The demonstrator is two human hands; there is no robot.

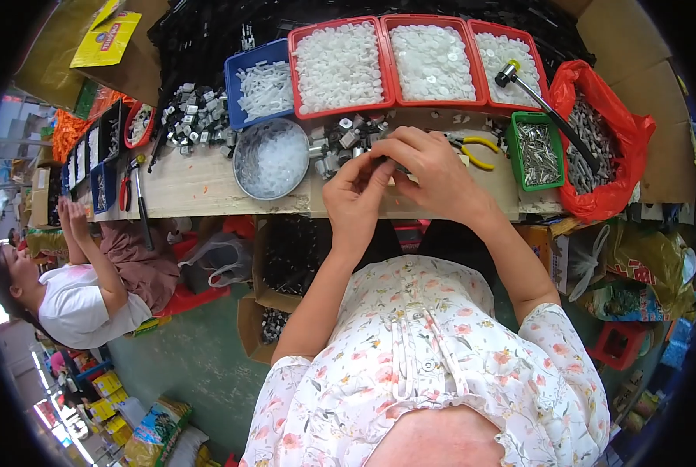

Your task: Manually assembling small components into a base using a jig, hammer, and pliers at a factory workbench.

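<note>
Where the hands meet: a small dark piece (pixel 384 162) is held over the near part of the tabletop (pixel 200 187), mostly hidden by the fingers.
Left hand (pixel 352 194): the piece is reached from the left and near side; thumb and index finger are closed toward each other, and the piece seems to be pinched between them.
Right hand (pixel 441 175): the piece is approached from the right, with the fingers bent over its far side; whether it is gripped or merely steadied by them cannot be told.
Nearer hand: neither is clearly favoured, since the piece is enclosed between both.
Long axis of the piece: it cannot be made out, as too little is left uncovered.
Metal-and-black parts (pixel 348 138): they are heaped just beyond the left hand, on the far side of the held piece.
Yellow-handled pliers (pixel 482 140): they are laid beyond the right hand, to its right.
Round metal bowl (pixel 270 194): it is set left of the left hand, apart from it.
Green tray (pixel 543 186): it is placed right of the right hand, filled with metal pins.
</note>
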